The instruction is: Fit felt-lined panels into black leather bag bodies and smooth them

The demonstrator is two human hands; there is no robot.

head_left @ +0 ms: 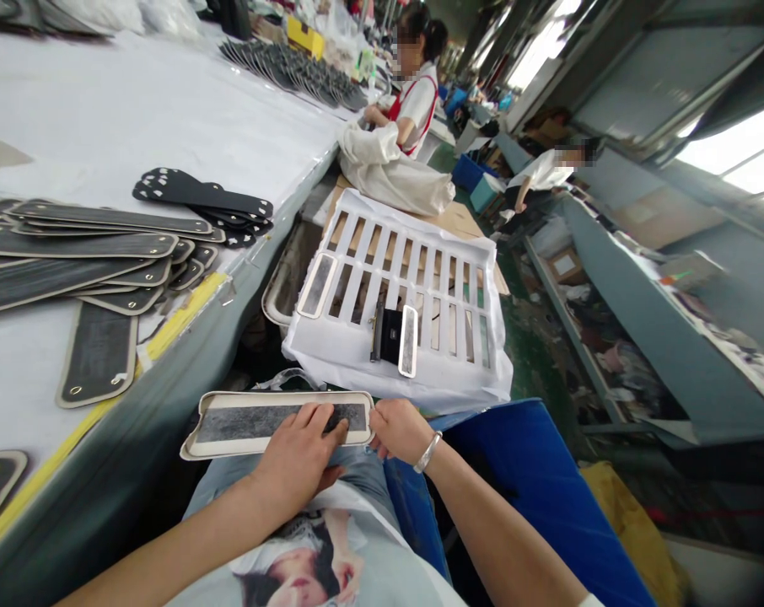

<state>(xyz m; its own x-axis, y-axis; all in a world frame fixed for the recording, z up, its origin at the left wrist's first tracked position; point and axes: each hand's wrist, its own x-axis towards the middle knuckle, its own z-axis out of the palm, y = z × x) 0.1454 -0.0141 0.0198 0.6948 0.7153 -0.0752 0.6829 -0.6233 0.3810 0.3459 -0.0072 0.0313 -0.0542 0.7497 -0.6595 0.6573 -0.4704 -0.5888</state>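
Across my lap lies a long flat strip with a dark grey middle and a raised cream border. Its left end curls up a little at the corners. My left hand grips it near the middle, fingers on the grey face and thumb at the lower edge. At the strip's right end, my right hand is closed on the cream border; its fingertips are partly hidden. Just beyond is a white slatted rack bearing a smaller grey strip with a pale border, a black clip-like object and another bordered strip.
To the left, a white-covered table with a yellow-taped edge holds piled dark strips and black pieces with white spots. A blue bin stands at my right. Two people work farther off, one beside pale fabric.
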